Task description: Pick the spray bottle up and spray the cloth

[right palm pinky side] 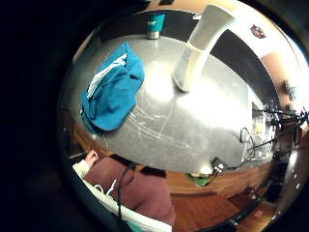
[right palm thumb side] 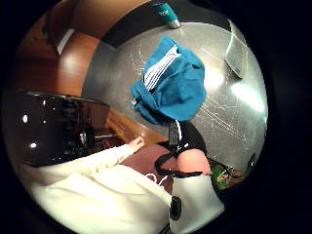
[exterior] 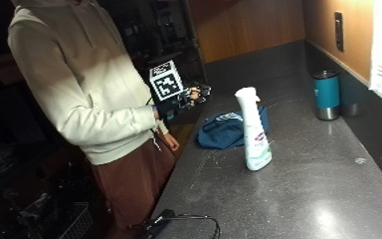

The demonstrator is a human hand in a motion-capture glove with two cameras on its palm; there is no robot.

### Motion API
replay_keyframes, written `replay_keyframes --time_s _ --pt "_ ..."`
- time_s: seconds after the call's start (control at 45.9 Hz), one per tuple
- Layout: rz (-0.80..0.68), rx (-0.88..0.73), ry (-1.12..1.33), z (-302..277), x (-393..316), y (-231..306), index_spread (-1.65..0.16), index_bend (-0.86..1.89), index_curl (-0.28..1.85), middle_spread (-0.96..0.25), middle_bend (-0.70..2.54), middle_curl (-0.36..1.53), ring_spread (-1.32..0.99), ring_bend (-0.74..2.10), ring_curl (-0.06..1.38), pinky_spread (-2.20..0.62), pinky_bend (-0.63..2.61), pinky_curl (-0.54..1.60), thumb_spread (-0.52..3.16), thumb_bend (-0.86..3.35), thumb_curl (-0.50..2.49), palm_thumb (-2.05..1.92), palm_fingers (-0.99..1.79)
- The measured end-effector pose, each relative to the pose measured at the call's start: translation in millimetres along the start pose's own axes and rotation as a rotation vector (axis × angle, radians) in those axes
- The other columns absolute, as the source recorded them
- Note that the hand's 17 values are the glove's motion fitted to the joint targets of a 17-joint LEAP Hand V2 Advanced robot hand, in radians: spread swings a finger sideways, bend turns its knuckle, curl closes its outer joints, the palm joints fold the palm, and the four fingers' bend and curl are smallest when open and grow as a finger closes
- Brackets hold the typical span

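A person in a cream hooded top stands at the long edge of the dark stone bench (exterior: 297, 199), forearm bent and raised, the gloved right hand (exterior: 184, 99) held in the air over that edge, touching nothing. Whether its fingers are spread or curled cannot be told. The white spray bottle (exterior: 253, 130) stands upright mid-bench, apart from the hand. Just behind it lies the crumpled blue cloth (exterior: 227, 130), near the person's edge. A teal tumbler (exterior: 326, 94) stands by the back wall.
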State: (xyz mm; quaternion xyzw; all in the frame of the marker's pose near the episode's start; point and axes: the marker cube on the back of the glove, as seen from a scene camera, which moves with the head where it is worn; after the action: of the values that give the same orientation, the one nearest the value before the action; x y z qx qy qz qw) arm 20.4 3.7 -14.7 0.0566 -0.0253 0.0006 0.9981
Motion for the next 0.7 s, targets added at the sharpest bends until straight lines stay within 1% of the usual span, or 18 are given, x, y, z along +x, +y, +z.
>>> replay_keyframes --time_s 0.153,0.327,0.545,0.698 --pt "-0.013 0.105 -0.031 -9.5 15.2 7.8 -0.41 0.24 0.28 -0.05 0.19 0.23 0.07 0.20 0.11 0.24 0.25 0.23 0.89 0.11 0.34 0.75 0.18" --pt "0.026 0.204 -0.123 -16.8 48.3 21.1 -0.41 0.18 0.29 -0.05 0.18 0.24 0.06 0.22 0.14 0.24 0.24 0.26 0.91 0.04 0.37 0.76 0.20" --pt "0.120 0.358 -0.276 -24.9 85.2 24.7 -0.40 0.13 0.27 -0.05 0.18 0.26 0.04 0.27 0.19 0.24 0.28 0.29 0.93 -0.02 0.39 0.76 0.19" --pt "0.200 0.437 -0.394 -17.5 108.1 14.6 -0.39 0.13 0.26 -0.05 0.19 0.28 0.02 0.32 0.22 0.24 0.31 0.31 0.94 -0.03 0.39 0.76 0.21"
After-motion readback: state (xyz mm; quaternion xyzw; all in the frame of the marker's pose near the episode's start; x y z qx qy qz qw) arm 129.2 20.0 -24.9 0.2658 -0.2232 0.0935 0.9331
